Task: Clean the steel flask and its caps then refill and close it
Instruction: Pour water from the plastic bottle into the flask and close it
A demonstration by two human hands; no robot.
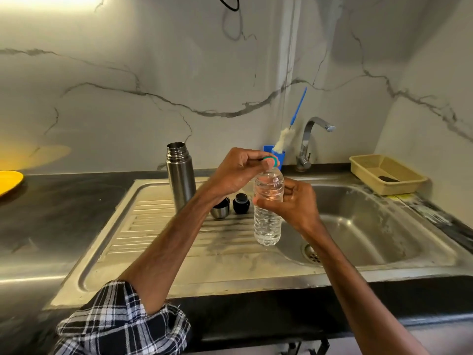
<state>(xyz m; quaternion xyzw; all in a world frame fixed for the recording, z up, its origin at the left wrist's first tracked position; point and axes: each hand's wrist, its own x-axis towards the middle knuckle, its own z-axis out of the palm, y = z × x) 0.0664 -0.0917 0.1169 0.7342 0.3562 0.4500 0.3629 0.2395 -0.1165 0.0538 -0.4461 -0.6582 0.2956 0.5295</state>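
The steel flask (180,175) stands upright and uncapped at the back of the sink's draining board. In front of it lie a steel cup cap (219,211), partly hidden by my left forearm, and a black inner cap (241,203). I hold a clear plastic water bottle (268,216) upright above the draining board's right end. My right hand (294,203) grips the bottle's middle. My left hand (238,170) pinches the bottle's green and orange cap (271,161) at the neck.
The steel sink basin (384,226) lies to the right, with a tap (311,139) behind it. A blue holder (281,157) carries a bottle brush (289,129). A beige tray (386,175) sits at the back right, a yellow plate (9,180) at the far left.
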